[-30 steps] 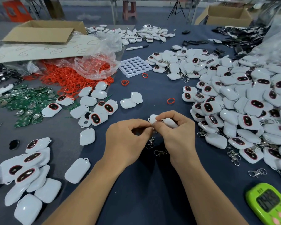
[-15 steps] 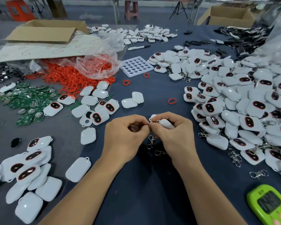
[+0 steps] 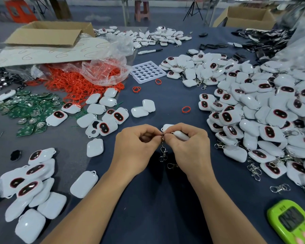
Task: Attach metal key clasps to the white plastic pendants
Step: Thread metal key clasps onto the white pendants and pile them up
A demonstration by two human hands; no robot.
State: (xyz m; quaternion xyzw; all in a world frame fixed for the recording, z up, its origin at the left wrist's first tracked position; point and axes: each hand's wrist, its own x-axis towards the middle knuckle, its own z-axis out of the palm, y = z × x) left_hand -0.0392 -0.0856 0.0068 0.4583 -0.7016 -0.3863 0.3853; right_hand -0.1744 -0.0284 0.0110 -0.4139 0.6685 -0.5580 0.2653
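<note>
I see a small assembly workshop, the kind of bench found on a factory floor. A wide dark blue worktable [image 3: 148,217] fills my view, heaped with parts in bulk: a mound of white plastic pendants [image 3: 253,106] across the right of the frame, red rings [image 3: 72,85] spilling from a clear plastic bag [image 3: 104,71] at upper left, green circuit boards [image 3: 30,110] at middle left. Open cardboard boxes [image 3: 48,34] sit along the top edge. A green digital timer [image 3: 292,222] lies at lower right.
</note>
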